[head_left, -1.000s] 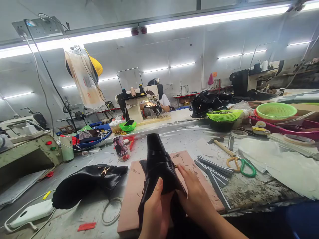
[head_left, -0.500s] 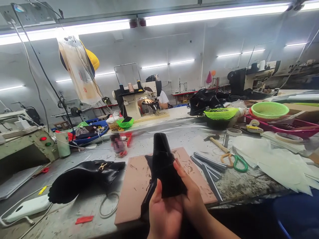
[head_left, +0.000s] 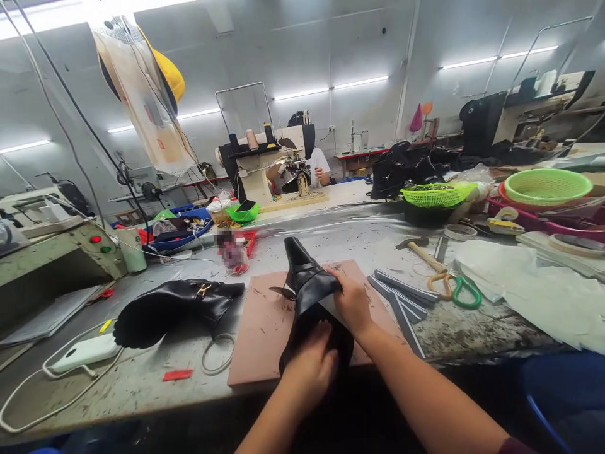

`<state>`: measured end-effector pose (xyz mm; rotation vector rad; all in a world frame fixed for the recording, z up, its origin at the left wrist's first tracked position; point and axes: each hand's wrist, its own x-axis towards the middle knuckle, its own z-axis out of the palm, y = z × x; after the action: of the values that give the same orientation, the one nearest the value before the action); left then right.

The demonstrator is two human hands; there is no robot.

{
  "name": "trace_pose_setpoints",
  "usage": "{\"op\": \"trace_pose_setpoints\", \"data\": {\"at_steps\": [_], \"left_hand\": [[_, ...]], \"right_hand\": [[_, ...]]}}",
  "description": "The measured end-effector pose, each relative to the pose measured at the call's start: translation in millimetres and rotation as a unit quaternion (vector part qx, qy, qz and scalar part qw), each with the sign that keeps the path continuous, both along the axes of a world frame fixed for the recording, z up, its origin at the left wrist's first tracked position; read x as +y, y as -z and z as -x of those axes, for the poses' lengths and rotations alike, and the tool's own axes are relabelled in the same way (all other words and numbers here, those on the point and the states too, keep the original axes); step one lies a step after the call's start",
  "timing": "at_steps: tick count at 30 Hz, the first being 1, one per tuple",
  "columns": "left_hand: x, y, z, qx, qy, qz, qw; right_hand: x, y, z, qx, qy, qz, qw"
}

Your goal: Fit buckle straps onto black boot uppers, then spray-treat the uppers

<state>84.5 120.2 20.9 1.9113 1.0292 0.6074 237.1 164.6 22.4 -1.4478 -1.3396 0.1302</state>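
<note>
While the black boot upper (head_left: 307,284) lies on the pink board (head_left: 258,340) at the front edge of the worktop (head_left: 359,243), the left hand (head_left: 312,369) clasps its near end and the right hand (head_left: 352,302) grips its middle, fingers curled over the leather. A second black upper (head_left: 174,306) lies toward the left edge, scissors (head_left: 456,291) toward the right

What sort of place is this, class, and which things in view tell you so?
Probably a shoemaking workshop: the left hand and right hand hold a black leather boot upper, a sewing machine stands behind, and a hammer and scissors lie nearby.
</note>
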Motion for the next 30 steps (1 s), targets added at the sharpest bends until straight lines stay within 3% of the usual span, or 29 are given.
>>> {"op": "trace_pose_setpoints", "data": {"at_steps": [2,4,9,16,25,27,30], "left_hand": [[-2,13.2,1,0.161,0.085,-0.097,0.979],[-5,22.8,-1,0.247,0.134,-0.153,0.948],[-4,33.4,-6,0.289,0.13,-0.207,0.926],[3,30.1,-9,0.345,0.132,-0.205,0.906],[7,28.0,-2,0.283,0.189,-0.147,0.929],[-4,28.0,-1,0.194,0.196,-0.127,0.953],[-25,22.4,3,-0.044,0.208,-0.09,0.973]], "right_hand": [[12,7.9,-6,0.003,0.021,0.009,1.0],[21,16.7,-12,-0.002,0.04,0.024,0.999],[25,28.8,-19,-0.043,0.04,0.063,0.996],[16,26.9,-18,-0.1,0.004,0.071,0.992],[15,8.0,-18,-0.124,-0.048,0.047,0.99],[17,12.0,-26,-0.114,-0.047,0.047,0.991],[16,24.1,-43,-0.107,-0.055,0.073,0.99]]}}
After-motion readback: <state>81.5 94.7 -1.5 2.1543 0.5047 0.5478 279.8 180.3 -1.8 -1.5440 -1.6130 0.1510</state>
